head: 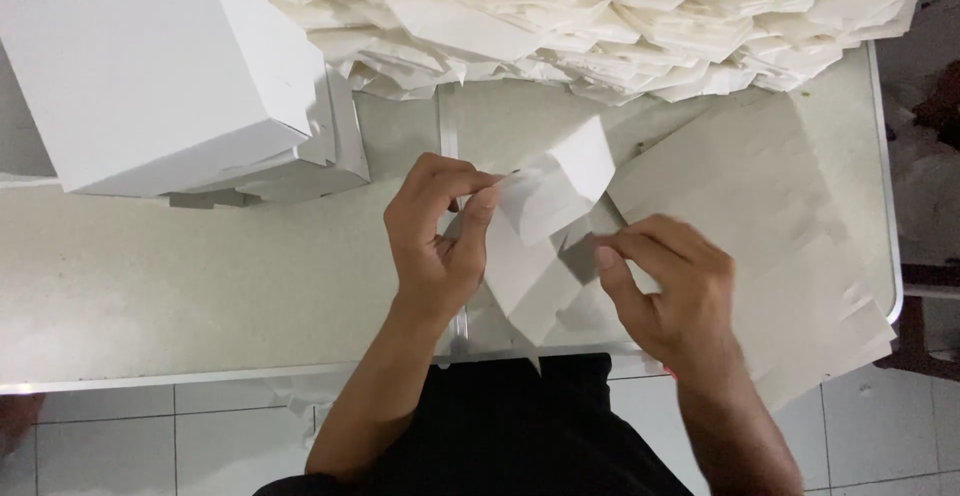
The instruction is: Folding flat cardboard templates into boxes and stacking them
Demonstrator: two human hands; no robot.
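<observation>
- Seen from above, a person stands at the near edge of a pale table (200,286) and folds a white paper piece (548,218) at the table's middle.
- The left hand (437,241) pinches the paper's left edge between thumb and fingers.
- The right hand (668,291), slightly blurred, presses fingertips on a fold at the paper's right side.
- The paper is partly shaped: its upper flap stands raised, the lower part lies flat.
- A large heap of folded white papers (600,16) fills the far side, so many look already done.
- White boxes (160,66) stand stacked at far left.
- Flat grey sheets (760,216) lie to the right, seemingly left to fold.
</observation>
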